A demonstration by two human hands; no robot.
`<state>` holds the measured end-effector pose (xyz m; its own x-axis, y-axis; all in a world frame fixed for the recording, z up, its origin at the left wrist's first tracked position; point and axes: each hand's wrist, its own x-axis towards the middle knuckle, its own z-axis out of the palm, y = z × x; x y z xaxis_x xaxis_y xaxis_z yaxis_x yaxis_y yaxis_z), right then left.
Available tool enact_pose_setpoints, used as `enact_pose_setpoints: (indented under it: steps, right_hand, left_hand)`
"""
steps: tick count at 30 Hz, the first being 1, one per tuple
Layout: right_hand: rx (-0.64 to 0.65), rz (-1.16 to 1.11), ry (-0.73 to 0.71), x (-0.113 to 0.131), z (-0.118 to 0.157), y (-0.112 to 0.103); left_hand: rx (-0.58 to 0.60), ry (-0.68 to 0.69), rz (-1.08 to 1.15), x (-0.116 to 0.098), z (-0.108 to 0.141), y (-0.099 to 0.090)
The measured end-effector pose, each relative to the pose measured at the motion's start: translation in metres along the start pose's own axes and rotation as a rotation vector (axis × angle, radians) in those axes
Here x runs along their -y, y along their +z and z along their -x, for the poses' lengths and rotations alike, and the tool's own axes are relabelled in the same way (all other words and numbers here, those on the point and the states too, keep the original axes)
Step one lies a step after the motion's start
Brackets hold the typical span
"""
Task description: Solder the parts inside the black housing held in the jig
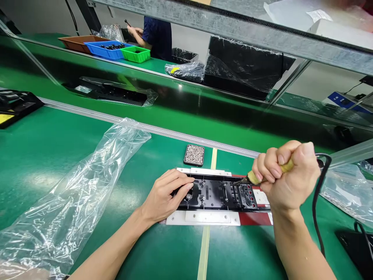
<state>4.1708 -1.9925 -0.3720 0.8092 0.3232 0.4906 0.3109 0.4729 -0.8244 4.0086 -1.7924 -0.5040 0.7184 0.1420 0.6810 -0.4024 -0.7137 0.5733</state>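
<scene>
A long black plastic housing (214, 193) lies in a fixture with white side blocks (205, 217) and a red base (255, 219). My left hand (167, 193) holds the left end of the housing, fingers over its far edge and thumb on its inner face. In my right hand (287, 175) is a soldering iron (253, 177) with a yellowish handle, fist closed around it. A black cord (316, 202) trails from the handle. Its dark tip points down and left, at the housing's right part near the far edge; whether it touches cannot be made out.
Behind the fixture sits a small square tray of metallic granules (194, 154). A clear plastic bag (96, 186) lies at left. Beyond the metal rail, a bagged black part (113, 92) rests on green. Across are coloured bins (136, 55) and another person (157, 38). A metal beam (233, 27) crosses overhead.
</scene>
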Motion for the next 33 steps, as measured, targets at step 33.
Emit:
enact_pose_setpoints:
  steps: [33]
  right_hand:
    - [0.082, 0.009, 0.078, -0.028, 0.013, 0.014]
  left_hand:
    - [0.037, -0.022, -0.022, 0.001, 0.001, -0.002]
